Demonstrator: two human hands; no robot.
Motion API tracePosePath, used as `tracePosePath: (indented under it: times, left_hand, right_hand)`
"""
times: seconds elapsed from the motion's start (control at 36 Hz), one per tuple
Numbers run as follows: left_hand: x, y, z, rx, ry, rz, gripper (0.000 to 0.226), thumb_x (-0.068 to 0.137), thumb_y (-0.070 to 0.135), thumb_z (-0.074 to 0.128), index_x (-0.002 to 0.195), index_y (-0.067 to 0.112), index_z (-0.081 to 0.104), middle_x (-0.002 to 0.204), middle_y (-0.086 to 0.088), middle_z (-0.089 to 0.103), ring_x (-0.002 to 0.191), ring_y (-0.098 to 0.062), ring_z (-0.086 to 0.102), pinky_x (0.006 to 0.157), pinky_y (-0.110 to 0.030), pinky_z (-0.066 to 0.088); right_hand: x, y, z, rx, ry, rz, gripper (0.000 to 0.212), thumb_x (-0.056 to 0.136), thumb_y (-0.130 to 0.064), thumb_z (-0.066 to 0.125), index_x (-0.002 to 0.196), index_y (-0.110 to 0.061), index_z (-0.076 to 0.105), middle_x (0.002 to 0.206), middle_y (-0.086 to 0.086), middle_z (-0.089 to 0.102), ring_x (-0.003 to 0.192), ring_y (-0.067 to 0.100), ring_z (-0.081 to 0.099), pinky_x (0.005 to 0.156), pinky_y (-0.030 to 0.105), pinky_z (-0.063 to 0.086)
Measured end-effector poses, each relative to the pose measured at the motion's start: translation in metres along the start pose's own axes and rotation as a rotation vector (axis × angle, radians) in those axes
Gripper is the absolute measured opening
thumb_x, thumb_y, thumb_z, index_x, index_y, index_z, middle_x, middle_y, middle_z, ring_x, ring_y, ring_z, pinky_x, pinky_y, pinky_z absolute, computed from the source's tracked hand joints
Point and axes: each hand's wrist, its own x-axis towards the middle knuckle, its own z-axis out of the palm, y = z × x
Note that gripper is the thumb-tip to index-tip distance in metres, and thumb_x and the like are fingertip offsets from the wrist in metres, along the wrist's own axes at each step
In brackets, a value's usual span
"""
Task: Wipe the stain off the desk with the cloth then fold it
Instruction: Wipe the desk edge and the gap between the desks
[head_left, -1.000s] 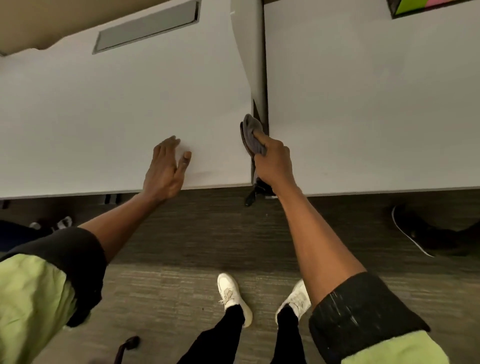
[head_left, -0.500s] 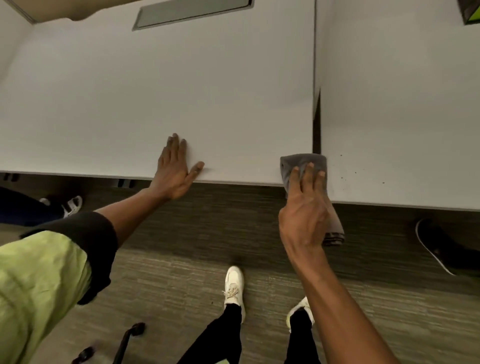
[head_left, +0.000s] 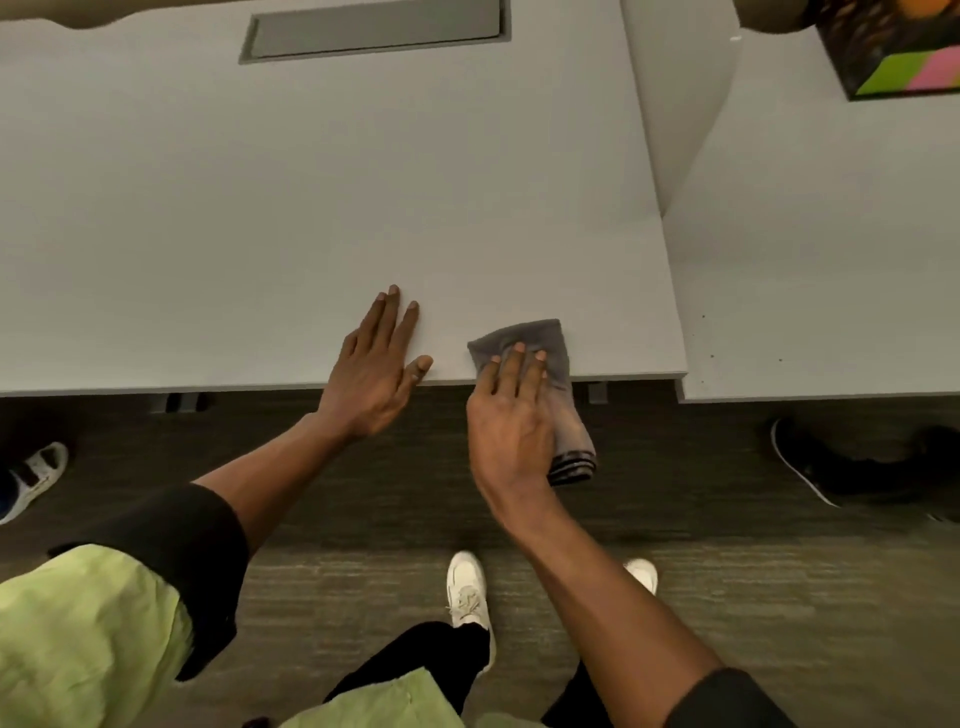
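A grey cloth (head_left: 551, 349) lies over the front edge of the white desk (head_left: 311, 208), its upper part flat on the top and its lower part hanging below the edge. My right hand (head_left: 511, 415) presses on the cloth with fingers spread and holds it against the edge. My left hand (head_left: 376, 364) rests flat on the desk just left of the cloth, fingers apart, holding nothing. No stain shows on this desk top near the cloth.
A second white desk (head_left: 831, 260) adjoins on the right, with small dark specks near its front left. A grey cable hatch (head_left: 374, 31) sits at the back. A colourful box (head_left: 893, 52) stands far right. Shoes lie on the carpet under both desks.
My right hand has brought the cloth from the gap between the two desks leftwards onto the left desk's front edge. My left hand has stayed flat on the desk.
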Motion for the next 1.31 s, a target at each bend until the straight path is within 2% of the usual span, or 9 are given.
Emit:
tracePosePath:
  times: [0.17, 0.28, 0.44, 0.58, 0.83, 0.92, 1.03, 1.17, 1.31]
  left_hand:
    - [0.001, -0.003, 0.001, 0.032, -0.025, 0.035, 0.087, 0.108, 0.075, 0.008, 0.173, 0.024, -0.016, 0.178, -0.002, -0.033, 0.166, -0.020, -0.027, 0.133, -0.044, -0.002]
    - [0.004, -0.007, -0.002, 0.029, -0.084, 0.034, 0.093, 0.103, 0.081, 0.003, 0.171, 0.024, -0.022, 0.175, -0.002, -0.040, 0.164, -0.021, -0.033, 0.134, -0.046, -0.004]
    - [0.008, -0.007, -0.005, 0.008, -0.157, 0.028, 0.104, 0.095, 0.091, 0.000, 0.170, 0.023, -0.026, 0.172, -0.003, -0.044, 0.162, -0.022, -0.037, 0.135, -0.050, -0.005]
    - [0.007, -0.006, -0.006, -0.023, -0.170, 0.034, 0.107, 0.094, 0.093, 0.004, 0.170, 0.024, -0.027, 0.172, -0.002, -0.045, 0.162, -0.022, -0.037, 0.133, -0.048, -0.009]
    - [0.010, -0.006, -0.013, -0.033, -0.241, 0.027, 0.115, 0.088, 0.098, 0.006, 0.166, 0.024, -0.035, 0.166, -0.001, -0.054, 0.157, -0.020, -0.045, 0.130, -0.047, -0.013]
    - [0.010, -0.007, -0.014, -0.027, -0.271, 0.038, 0.123, 0.086, 0.099, 0.019, 0.163, 0.023, -0.039, 0.163, -0.002, -0.057, 0.156, -0.022, -0.047, 0.130, -0.048, -0.013]
    - [0.011, -0.007, -0.016, -0.021, -0.280, 0.043, 0.127, 0.091, 0.092, 0.038, 0.160, 0.024, -0.044, 0.161, -0.002, -0.059, 0.154, -0.023, -0.050, 0.132, -0.050, -0.012]
    - [0.010, -0.002, -0.023, 0.031, -0.339, 0.030, 0.140, 0.090, 0.084, 0.058, 0.158, 0.020, -0.046, 0.159, -0.006, -0.062, 0.152, -0.027, -0.051, 0.130, -0.049, -0.015]
    - [0.007, 0.003, -0.030, 0.072, -0.365, -0.018, 0.152, 0.088, 0.044, 0.086, 0.158, 0.018, -0.046, 0.159, -0.009, -0.061, 0.154, -0.032, -0.048, 0.130, -0.048, -0.019]
  right_hand:
    - [-0.007, 0.013, 0.007, -0.058, 0.002, -0.106, 0.087, 0.096, -0.013, 0.070, 0.165, -0.005, 0.018, 0.172, 0.025, 0.014, 0.160, 0.044, 0.012, 0.130, 0.055, 0.020]
    - [-0.003, 0.049, -0.008, -0.079, 0.077, 0.021, 0.078, 0.096, -0.009, 0.066, 0.163, -0.009, 0.027, 0.170, 0.021, 0.027, 0.158, 0.040, 0.026, 0.128, 0.052, 0.028]
    - [0.024, 0.114, -0.032, -0.001, 0.146, 0.257, 0.070, 0.094, 0.003, 0.054, 0.161, -0.014, 0.038, 0.168, 0.014, 0.036, 0.155, 0.034, 0.032, 0.126, 0.049, 0.032]
    - [0.056, 0.094, -0.029, 0.069, 0.158, 0.410, 0.065, 0.098, 0.004, 0.050, 0.160, -0.006, 0.035, 0.166, 0.017, 0.037, 0.153, 0.035, 0.035, 0.124, 0.050, 0.034]
    - [0.027, -0.003, 0.005, -0.027, 0.088, -0.038, 0.059, 0.101, -0.010, 0.050, 0.158, -0.005, 0.036, 0.167, 0.022, 0.032, 0.155, 0.040, 0.031, 0.123, 0.053, 0.038]
    - [0.011, 0.010, 0.012, -0.063, 0.052, -0.169, 0.065, 0.100, -0.010, 0.051, 0.162, -0.005, 0.029, 0.169, 0.023, 0.027, 0.158, 0.041, 0.025, 0.127, 0.052, 0.030]
    - [0.002, 0.049, 0.007, -0.100, 0.040, -0.294, 0.077, 0.093, -0.007, 0.064, 0.163, -0.010, 0.030, 0.170, 0.019, 0.029, 0.158, 0.036, 0.028, 0.128, 0.050, 0.025]
    - [0.023, 0.096, -0.014, -0.067, 0.124, -0.040, 0.068, 0.099, -0.002, 0.054, 0.163, -0.012, 0.032, 0.168, 0.015, 0.034, 0.157, 0.035, 0.031, 0.128, 0.047, 0.029]
    - [0.060, 0.076, -0.026, 0.069, 0.130, 0.154, 0.069, 0.101, -0.001, 0.051, 0.164, -0.013, 0.028, 0.170, 0.011, 0.030, 0.159, 0.030, 0.025, 0.129, 0.042, 0.022]
